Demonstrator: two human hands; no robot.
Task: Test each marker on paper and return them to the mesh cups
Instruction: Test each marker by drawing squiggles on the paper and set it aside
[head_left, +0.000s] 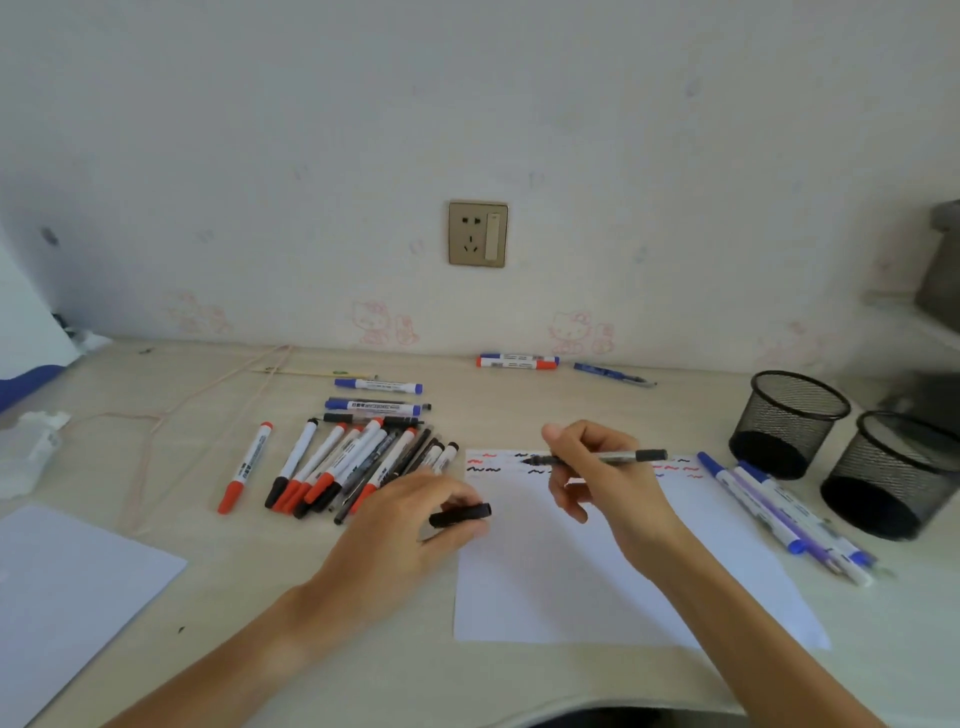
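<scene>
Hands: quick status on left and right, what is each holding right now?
Left hand: grips a black pen cap at the edge of the paper.
Right hand: holds an uncapped black pen, tip over the squiggles.

I see two bare forearms that come in from the bottom edge, and no sleeve covers them in any part of the view. The left hand (410, 525) and the right hand (597, 467) wear no glove, no ring and no watch. The wrists are slim, and the fingers are long with short nails.
</scene>
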